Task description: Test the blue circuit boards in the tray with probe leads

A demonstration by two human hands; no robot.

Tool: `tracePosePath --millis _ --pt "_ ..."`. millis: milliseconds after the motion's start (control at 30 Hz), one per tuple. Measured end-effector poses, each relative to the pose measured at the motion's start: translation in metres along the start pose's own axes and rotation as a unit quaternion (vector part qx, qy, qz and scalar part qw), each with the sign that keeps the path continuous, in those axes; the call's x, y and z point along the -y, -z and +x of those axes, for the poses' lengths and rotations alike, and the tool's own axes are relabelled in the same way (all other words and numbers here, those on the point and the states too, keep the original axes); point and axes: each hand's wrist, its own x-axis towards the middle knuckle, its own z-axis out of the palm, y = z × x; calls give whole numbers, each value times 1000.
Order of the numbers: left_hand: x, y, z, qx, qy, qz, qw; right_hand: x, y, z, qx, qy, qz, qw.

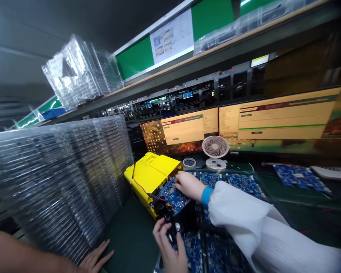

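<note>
My right hand (189, 185), in a white sleeve with a blue wristband, reaches in from the right. Its fingers are pinched at the upper edge of a blue circuit board (174, 195); what lies between them is hidden. Red and other coloured wires run to this board, where a small red light shows. The board sits at the open side of a yellow housing (150, 172). Below it, my left hand (172, 248) curls its fingers and thumb around a black part (172, 223) at the board's near end.
Another person's hand (95, 259) rests on the green mat at the lower left. Tall stacks of clear plastic trays (57, 178) stand on the left. More blue boards (243, 184) lie to the right. Behind are a small fan (215, 147), a tape roll (189, 163) and two monitors (281, 117).
</note>
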Motion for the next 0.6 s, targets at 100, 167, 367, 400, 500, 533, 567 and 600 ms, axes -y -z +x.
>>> tracePosePath --millis 100,167,367,400,500,533,567,600 --pt "16 -4 -5 31 37 -10 999 2 0 4 10 -8 -15 1000" --pt "19 -6 -5 64 63 -7 996 4 0 5 12 -11 -22 1000" --pt "16 -8 -4 89 111 24 990 6 2 3 14 -27 -38 999" --pt "16 -9 -4 86 117 35 989 6 2 3 15 -29 -40 999" --pt "18 -11 -5 72 111 46 990 5 4 2 15 -28 -41 999" --pt "19 -11 -5 67 102 41 992 5 5 3 15 -25 -40 999" --pt "18 -10 -5 62 91 34 993 4 6 3 15 -21 -38 999" --pt "17 -9 -6 61 83 26 994 4 8 4 16 -18 -36 999"
